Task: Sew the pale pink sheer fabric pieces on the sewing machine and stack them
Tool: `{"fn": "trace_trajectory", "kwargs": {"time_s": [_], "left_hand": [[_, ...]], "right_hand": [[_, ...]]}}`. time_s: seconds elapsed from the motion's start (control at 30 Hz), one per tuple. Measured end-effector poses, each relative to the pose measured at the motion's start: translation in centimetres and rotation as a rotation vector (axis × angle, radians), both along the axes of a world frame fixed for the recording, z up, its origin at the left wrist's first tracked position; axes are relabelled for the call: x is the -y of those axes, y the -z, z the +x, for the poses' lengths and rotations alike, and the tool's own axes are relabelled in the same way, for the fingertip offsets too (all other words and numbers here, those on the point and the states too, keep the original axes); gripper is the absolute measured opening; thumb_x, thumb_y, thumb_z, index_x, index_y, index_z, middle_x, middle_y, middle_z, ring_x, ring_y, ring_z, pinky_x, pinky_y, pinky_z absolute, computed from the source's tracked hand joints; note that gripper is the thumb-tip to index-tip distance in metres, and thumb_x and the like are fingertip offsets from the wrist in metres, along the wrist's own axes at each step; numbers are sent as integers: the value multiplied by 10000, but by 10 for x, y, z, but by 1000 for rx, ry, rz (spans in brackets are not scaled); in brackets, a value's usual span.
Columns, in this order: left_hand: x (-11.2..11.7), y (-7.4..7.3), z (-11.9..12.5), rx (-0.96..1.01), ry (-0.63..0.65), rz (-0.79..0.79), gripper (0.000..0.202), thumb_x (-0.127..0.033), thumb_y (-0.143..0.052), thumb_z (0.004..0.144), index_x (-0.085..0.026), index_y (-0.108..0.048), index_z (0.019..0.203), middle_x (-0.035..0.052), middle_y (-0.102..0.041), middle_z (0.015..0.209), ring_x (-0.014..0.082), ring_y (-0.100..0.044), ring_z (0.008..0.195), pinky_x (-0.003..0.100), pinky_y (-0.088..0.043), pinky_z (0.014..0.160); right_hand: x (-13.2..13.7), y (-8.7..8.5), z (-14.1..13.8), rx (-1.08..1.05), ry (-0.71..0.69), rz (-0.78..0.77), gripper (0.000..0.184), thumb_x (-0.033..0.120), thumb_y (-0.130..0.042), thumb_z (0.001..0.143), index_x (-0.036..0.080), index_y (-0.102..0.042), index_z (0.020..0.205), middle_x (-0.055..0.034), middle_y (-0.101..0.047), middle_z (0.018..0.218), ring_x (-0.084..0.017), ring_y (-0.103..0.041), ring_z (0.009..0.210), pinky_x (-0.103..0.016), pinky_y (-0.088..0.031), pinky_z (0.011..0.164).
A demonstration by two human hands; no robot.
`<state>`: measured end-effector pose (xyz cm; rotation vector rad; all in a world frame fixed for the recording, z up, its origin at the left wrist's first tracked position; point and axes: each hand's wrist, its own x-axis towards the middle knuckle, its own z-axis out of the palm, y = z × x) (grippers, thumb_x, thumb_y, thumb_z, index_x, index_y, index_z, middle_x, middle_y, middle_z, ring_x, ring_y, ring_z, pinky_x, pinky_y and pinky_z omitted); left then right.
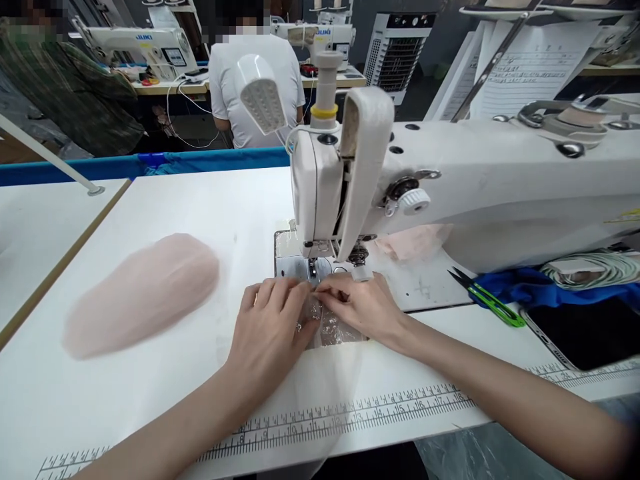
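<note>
My left hand [273,320] and my right hand [357,305] meet just in front of the presser foot [313,267] of a white sewing machine [450,187]. Both pinch a thin, sheer piece of fabric [327,327] that lies over the needle plate and runs toward the table's front edge. Fingers of both hands are pressed together on it. A stack of pale pink sheer fabric pieces [143,293] lies on the table to the left of my left hand.
Green-handled thread snips [493,305] lie right of the machine, beside blue cloth [540,287] and coiled white cord [595,267]. A printed ruler [350,413] runs along the table's front edge. Two people sit at other sewing machines [145,43] behind.
</note>
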<state>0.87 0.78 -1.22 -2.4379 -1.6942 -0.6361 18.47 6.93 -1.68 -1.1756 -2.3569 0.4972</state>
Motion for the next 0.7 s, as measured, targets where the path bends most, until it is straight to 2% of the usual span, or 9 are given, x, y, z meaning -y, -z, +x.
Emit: {"fn": "trace_trajectory", "kwargs": {"time_s": [0.07, 0.17, 0.27, 0.33, 0.43, 0.5, 0.57, 0.7], "left_hand": [[3, 0, 2, -69, 46, 104, 272, -206, -590, 859, -186, -600, 1130, 90, -658, 1106, 269, -577, 1024, 427, -396, 881], [9, 2, 5, -168, 117, 191, 285, -89, -512, 888, -169, -625, 1138, 70, -684, 1124, 259, -580, 1043, 434, -345, 935], [13, 3, 5, -235, 167, 193, 367, -2, -442, 876, -146, -624, 1160, 70, -675, 1188, 252, -588, 1053, 440, -333, 940], [13, 4, 4, -247, 186, 179, 369, -11, -438, 881, -136, -618, 1178, 80, -666, 1212, 251, -597, 1056, 444, -339, 928], [7, 3, 2, -217, 184, 165, 302, -92, -478, 917, -144, -624, 1176, 70, -676, 1203, 242, -612, 1064, 441, -342, 924], [2, 2, 1, -187, 173, 156, 271, -136, -482, 940, -158, -634, 1164, 55, -686, 1186, 233, -617, 1076, 436, -336, 930], [-2, 3, 1, -172, 172, 142, 267, -147, -474, 951, -168, -638, 1160, 43, -697, 1166, 229, -618, 1086, 434, -329, 939], [-4, 3, 1, -174, 173, 140, 275, -154, -482, 950, -186, -636, 1175, 36, -692, 1175, 233, -612, 1107, 431, -326, 948]], "right_hand": [[-1, 1, -1, -26, 9, 14, 123, 204, -608, 862, 204, -704, 786, 42, -612, 597, -101, -552, 562, -226, -361, 562], [-3, 1, -3, -42, 11, 28, 128, 207, -620, 860, 202, -693, 754, 33, -584, 598, -112, -550, 610, -242, -392, 628], [-7, 2, -4, 2, 63, 44, 177, 260, -613, 873, 201, -681, 721, 26, -578, 601, -118, -534, 593, -265, -397, 643], [-10, 5, -2, 45, 93, 67, 200, 299, -609, 881, 194, -682, 728, 17, -597, 622, -120, -526, 575, -279, -396, 649], [-12, 7, 4, 117, 46, 264, 215, 311, -567, 915, 188, -707, 809, -4, -647, 685, -129, -538, 592, -300, -385, 678], [-10, 7, 10, 157, -31, 475, 211, 252, -524, 938, 195, -718, 877, -9, -680, 748, -126, -542, 601, -305, -366, 680], [-6, 7, 14, 187, -95, 612, 205, 189, -511, 934, 199, -715, 954, -6, -697, 796, -121, -542, 603, -304, -349, 665], [1, 6, 16, 286, -120, 615, 211, 204, -516, 934, 158, -705, 1014, -50, -698, 832, -149, -569, 659, -321, -334, 662]]}}
